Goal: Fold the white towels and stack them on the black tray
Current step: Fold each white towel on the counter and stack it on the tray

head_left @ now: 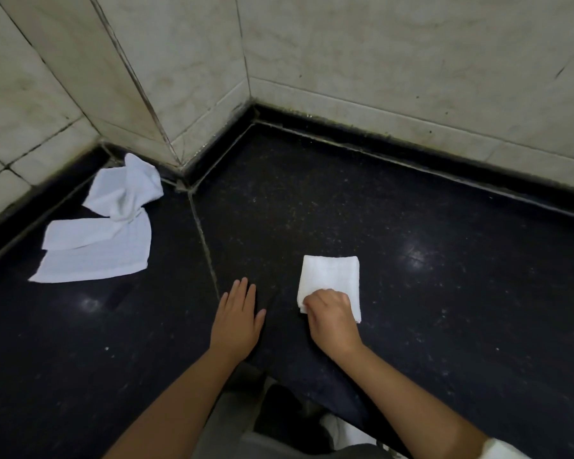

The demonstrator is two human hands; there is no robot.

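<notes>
So the folded white towel (330, 276) sits on the black speckled counter (411, 293), a neat little square. The right hand (332, 321) has its fingers curled, pinching the near edge. The left hand (237, 321) lies flat beside it, fingers spread, holding nothing. Two unfolded towels (103, 240) lie rumpled far left by the tiled wall (411, 61).

no readable text, labels or numbers anywhere
</notes>
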